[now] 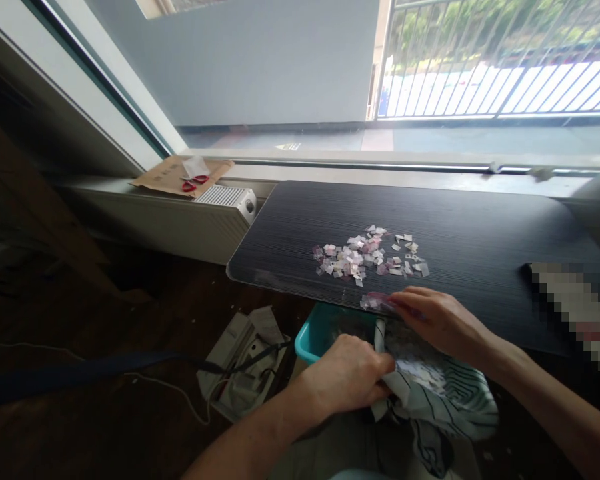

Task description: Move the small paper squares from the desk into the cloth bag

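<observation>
Small pinkish and clear plastic pieces [354, 257] lie in a loose pile on the dark tabletop [290, 220]. At the table's near edge, my right hand [437, 320] is closed with its fingertips on a pinkish see-through plastic piece [380, 300]; a few small bits lie beside it. Below the edge, my left hand [350, 370] grips the rim of a white cloth bag [410, 393] with dark lines. More small pale pieces [425, 367] fill the bag's open mouth. A turquoise basin [307, 337] shows behind my left hand, partly hidden by it.
Red-handled scissors [195, 181] rest on a brown envelope [165, 177] on the windowsill, above a white radiator [225, 200]. An open white box [250, 367] with a cable stands on the floor at left. A blurred-out object [575, 307] lies at the table's right end.
</observation>
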`<state>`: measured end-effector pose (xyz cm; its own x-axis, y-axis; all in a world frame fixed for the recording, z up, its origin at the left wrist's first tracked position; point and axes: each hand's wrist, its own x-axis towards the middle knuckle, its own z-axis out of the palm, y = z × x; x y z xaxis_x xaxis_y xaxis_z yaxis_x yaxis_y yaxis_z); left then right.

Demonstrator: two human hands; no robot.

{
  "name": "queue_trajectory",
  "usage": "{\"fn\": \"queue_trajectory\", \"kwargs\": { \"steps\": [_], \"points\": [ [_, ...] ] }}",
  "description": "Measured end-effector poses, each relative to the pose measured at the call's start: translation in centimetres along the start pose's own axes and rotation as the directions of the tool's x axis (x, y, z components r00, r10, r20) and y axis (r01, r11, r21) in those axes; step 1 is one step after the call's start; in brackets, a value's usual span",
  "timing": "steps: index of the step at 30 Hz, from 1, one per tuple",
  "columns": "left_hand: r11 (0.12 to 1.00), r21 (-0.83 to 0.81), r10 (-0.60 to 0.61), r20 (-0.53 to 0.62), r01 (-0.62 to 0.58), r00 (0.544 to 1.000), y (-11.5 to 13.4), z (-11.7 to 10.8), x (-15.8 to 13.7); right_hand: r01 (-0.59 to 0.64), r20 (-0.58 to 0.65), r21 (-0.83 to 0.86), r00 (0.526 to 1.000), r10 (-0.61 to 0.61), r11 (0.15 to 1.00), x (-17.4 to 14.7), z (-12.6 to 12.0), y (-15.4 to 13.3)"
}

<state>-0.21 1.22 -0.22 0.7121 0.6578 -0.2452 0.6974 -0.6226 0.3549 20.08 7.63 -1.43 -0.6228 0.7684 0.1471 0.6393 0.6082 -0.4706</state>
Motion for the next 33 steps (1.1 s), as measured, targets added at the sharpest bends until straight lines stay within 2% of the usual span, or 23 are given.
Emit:
{"fn": "queue_trajectory", "kwargs": {
  "steps": [3,8,10,13,16,18,24,30,33],
  "points": [
    [1.0,0.004,0.005,-0.002,-0.005,1.0,0.0,0.0,0.0,0.034,0.032,0.064,0.999,-0.036,0.997,-0.7,0.2,-0.7],
    [1.0,0.009,0.01,-0.008,-0.01,1.0,0.0,0.0,0.1,-0.051,-0.062,0.0,0.997,0.051,0.999,-1.2,-0.3,-0.3],
    [1.0,0.011,0.01,-0.009,-0.01,1.0,0.0,0.0,0.1,-0.039,-0.012,-0.001,0.999,0.039,0.999,-1.0,-0.3,-0.6],
    [1.0,0.015,0.004,-0.001,-0.004,1.0,0.1,0.0,0.1,-0.019,0.046,0.022,0.999,0.018,1.0,0.0,-0.1,-1.3],
    [1.0,0.014,0.0,0.015,0.0,1.0,0.1,0.0,-0.1,-0.059,-0.041,0.0,0.997,0.059,0.998,1.6,0.2,-1.4],
    [1.0,0.011,-0.007,0.021,0.007,1.0,0.1,0.0,-0.2,-0.077,-0.057,-0.019,0.996,0.076,0.997,2.4,0.2,-1.1],
    [1.0,0.0,-0.01,-0.002,0.01,1.0,-0.5,0.4,-0.5,-0.097,0.033,-0.127,0.994,0.102,0.987,2.3,-1.6,-0.7],
    [1.0,-0.002,-0.005,0.01,0.005,1.0,-0.5,0.5,-0.4,-0.093,-0.055,-0.154,0.995,0.086,0.984,3.9,-1.8,-0.3],
    [1.0,-0.001,-0.01,0.013,0.01,1.0,-0.4,0.3,-0.5,-0.07,-0.041,-0.148,0.997,0.065,0.986,4.4,-1.4,0.2]
  ]
}}
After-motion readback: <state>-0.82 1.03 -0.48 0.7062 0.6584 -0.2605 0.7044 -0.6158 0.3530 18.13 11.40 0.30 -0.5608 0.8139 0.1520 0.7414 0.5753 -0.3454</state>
